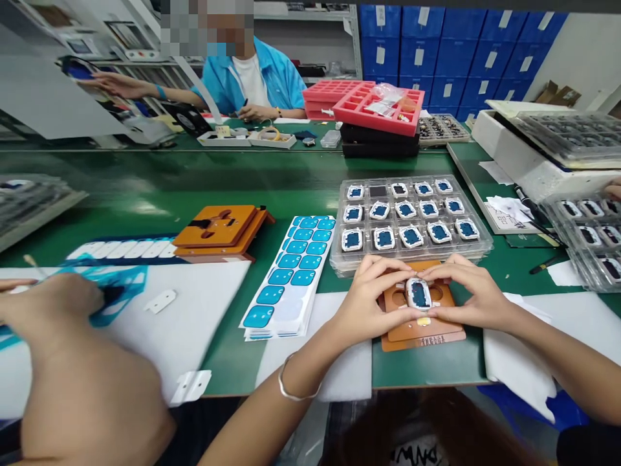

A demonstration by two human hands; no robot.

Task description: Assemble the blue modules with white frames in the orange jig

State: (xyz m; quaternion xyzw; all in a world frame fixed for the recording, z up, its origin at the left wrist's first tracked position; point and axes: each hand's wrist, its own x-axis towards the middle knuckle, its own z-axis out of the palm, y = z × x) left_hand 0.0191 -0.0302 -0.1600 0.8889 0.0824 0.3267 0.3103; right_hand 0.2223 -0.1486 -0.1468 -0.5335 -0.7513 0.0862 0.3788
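Observation:
Between the fingertips of my left hand [371, 294] and my right hand [470, 294] is a small watch case [418, 294], a rounded white frame with a dark blue centre. Both hands grip it from its two sides, thumbs toward me. It is over an orange-brown fixture plate [422, 339] with round cutouts; whether it touches the plate I cannot tell. Just beyond my hands, a clear plastic tray [339, 255] holds rows of similar watch cases. Left of my left hand lies a stack of white sheets with blue adhesive pieces [290, 261], some peeled off.
A co-worker's arm [87, 382] reaches in at left over a white mat [194, 310] with blue film. An orange fixture [218, 226] stands beyond it. Across the bench sits a person in blue [281, 71], near red trays [378, 107]. Another tray [587, 239] is at right.

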